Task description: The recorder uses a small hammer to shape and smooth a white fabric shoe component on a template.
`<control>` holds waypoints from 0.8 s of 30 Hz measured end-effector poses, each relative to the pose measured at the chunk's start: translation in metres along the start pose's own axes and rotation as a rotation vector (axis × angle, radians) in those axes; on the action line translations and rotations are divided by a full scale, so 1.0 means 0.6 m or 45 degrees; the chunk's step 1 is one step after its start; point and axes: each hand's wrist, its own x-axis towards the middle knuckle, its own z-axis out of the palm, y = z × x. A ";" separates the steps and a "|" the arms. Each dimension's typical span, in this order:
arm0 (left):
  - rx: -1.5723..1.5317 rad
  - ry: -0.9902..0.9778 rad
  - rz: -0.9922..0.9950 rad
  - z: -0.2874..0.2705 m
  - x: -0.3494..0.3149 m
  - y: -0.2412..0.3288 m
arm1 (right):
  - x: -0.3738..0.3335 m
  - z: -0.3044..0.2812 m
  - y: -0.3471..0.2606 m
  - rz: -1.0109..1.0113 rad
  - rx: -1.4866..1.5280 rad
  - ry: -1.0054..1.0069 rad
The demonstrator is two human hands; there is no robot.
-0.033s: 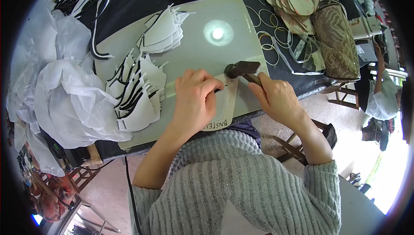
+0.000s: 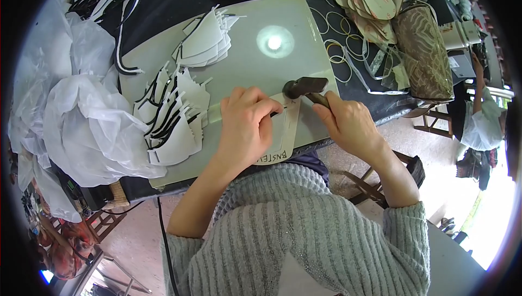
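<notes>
My right hand (image 2: 350,123) is wrapped round the handle of a hammer (image 2: 309,87). The dark hammer head lies over the top end of a pale card template (image 2: 290,133), which has a cut-out and handwriting on it. On the template's left side rests my left hand (image 2: 247,119), fingers curled, with thumb and forefinger closed near a small dark strip. What they pinch, if anything, is hidden by the fingers. Left of that hand, white cut pieces with black edging (image 2: 176,122) lie overlapping, and a second stack of white pieces (image 2: 205,40) sits farther back.
A pale work board (image 2: 255,73) lies under the work on a black-covered table. Crumpled white plastic bags (image 2: 87,133) crowd the left side. At the right back are beige cut pieces (image 2: 375,0), loose bands (image 2: 345,57) and a patterned brown pouch (image 2: 424,51). Another person (image 2: 484,119) is at far right.
</notes>
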 end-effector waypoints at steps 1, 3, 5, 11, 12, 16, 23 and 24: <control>0.011 -0.021 0.004 -0.001 0.000 0.000 | 0.001 0.000 -0.001 0.006 -0.004 -0.001; 0.012 -0.008 0.009 0.002 0.000 -0.001 | 0.002 0.001 0.000 0.011 -0.010 0.000; 0.013 0.003 0.013 0.004 0.000 0.000 | 0.003 0.002 0.001 0.038 0.029 0.004; 0.048 0.001 0.046 0.004 -0.002 -0.002 | 0.002 -0.001 0.002 0.030 0.071 0.009; 0.050 -0.006 0.074 0.004 -0.002 -0.005 | 0.003 -0.002 0.003 0.029 0.070 0.010; -0.060 0.165 0.174 -0.015 -0.004 -0.011 | 0.000 -0.027 -0.008 -0.070 0.032 0.027; 0.007 0.190 0.134 -0.040 -0.070 -0.009 | -0.016 -0.013 -0.039 -0.197 -0.137 -0.140; 0.031 0.160 0.115 -0.034 -0.076 -0.018 | -0.010 -0.025 -0.046 -0.199 -0.191 -0.138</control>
